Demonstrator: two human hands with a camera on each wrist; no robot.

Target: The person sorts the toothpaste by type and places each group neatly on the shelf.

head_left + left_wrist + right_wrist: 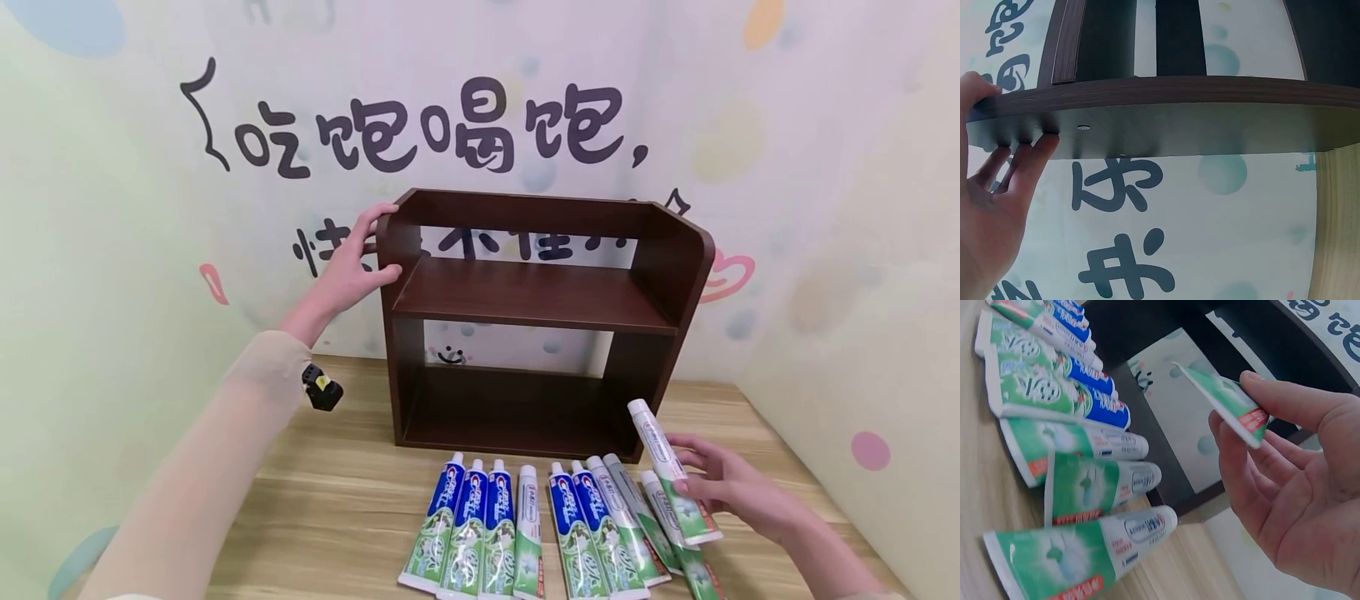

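Observation:
A dark brown two-tier wooden shelf [532, 296] stands on the table against the wall. My left hand [345, 267] grips the front upper edge of its left side panel [1166, 125], the thumb on one face and the fingers on the other. Between thumb and fingers, my right hand [738, 492] pinches a white-and-green toothpaste tube [660, 450], held cap up and tilted near the shelf's lower right corner. Below that hand lie more white-and-green toothpaste tubes [1079, 556]. Blue-and-green Crest toothpaste tubes [461, 525] lie further left, caps toward the shelf.
The tubes form a row along the front of the wooden table [315, 508], some overlapping on the right. Both shelf tiers are bare and the back has open gaps. Patterned walls [840, 250] enclose the table at the back and sides.

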